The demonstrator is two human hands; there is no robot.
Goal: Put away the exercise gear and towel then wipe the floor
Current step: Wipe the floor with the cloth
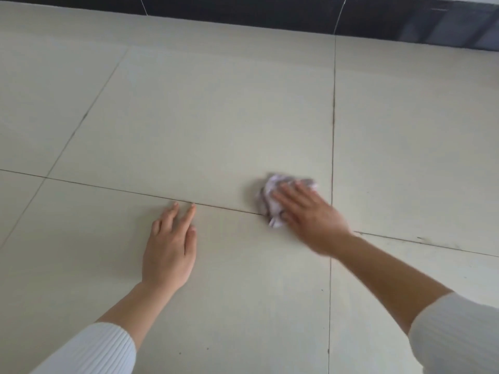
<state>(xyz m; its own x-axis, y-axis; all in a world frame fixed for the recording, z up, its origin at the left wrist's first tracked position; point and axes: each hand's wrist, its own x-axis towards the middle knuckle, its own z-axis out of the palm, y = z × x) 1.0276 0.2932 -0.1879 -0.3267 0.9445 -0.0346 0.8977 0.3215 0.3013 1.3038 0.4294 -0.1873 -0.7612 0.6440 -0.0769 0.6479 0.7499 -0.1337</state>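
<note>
Head view, single frame: I am looking down at a pale tiled floor (216, 109) with thin dark grout joints (333, 130) crossing it. A black skirting strip (270, 12) is running along the far edge. The left hand (170, 244) is lying palm down on the floor, holding nothing. Its fingers are reaching forward, straight and slightly spread, with the longest tips just touching the joint that is running across the view. The right hand (310, 217) is pressing down on a crumpled pale cloth (271, 190), fingers stretched out fairly straight over the top of it rather than wrapping it. This hand is showing motion blur, so I am not able to tell where the thumb is sitting against the fabric. The cloth is lying bunched on the floor at the right end of that same cross joint, just left of the long joint running away from me. It is sticking out beyond the fingertips and on the thumb side. The cloth is sitting to the right of the left hand, apart from it. Both forearms are showing bare, with a white ribbed left sleeve (89, 349) and right sleeve (456, 333) pushed up toward the elbows
</note>
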